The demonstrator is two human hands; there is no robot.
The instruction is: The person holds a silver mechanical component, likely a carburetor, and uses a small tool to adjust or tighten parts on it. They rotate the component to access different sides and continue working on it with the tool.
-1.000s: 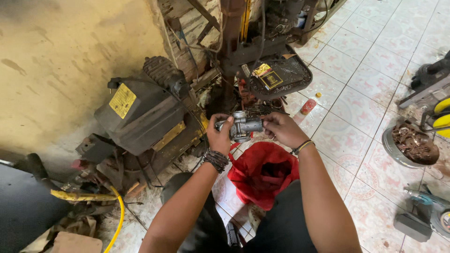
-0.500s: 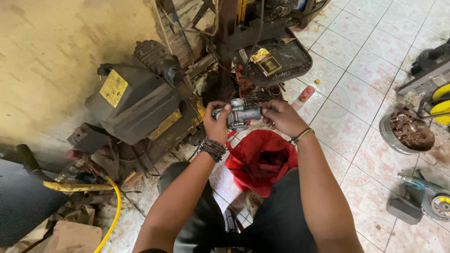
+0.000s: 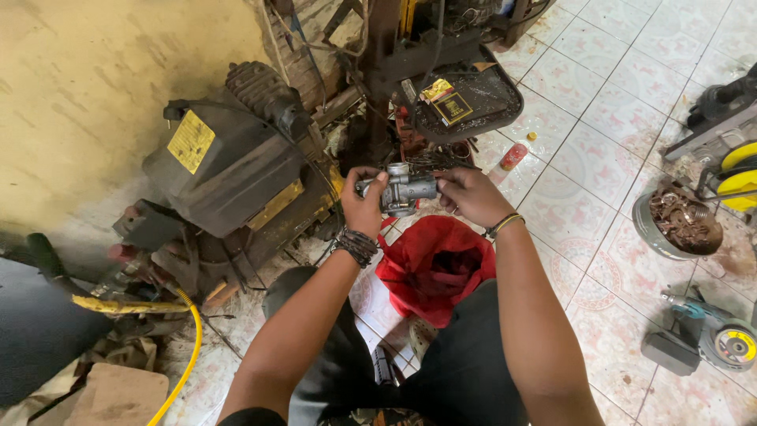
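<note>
Carburetor (image 3: 406, 188), grey metal, sits between your two hands above the red plastic bag (image 3: 434, 264). Your left hand (image 3: 364, 201) clamps its left end, thumb on top; your right hand (image 3: 471, 195) pinches its right side with bent fingers, forearms converging.

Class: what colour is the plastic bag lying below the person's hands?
Red bag; head view.

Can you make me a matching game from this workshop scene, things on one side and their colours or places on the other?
Things:
1. metal part
2. plastic bag
3. hose
4. bowl of scrap

Descriptions:
A. yellow, at lower left
B. held in both hands
C. on the tiles at right
D. red, beneath the hands

Pairs: 1-B, 2-D, 3-A, 4-C
</note>
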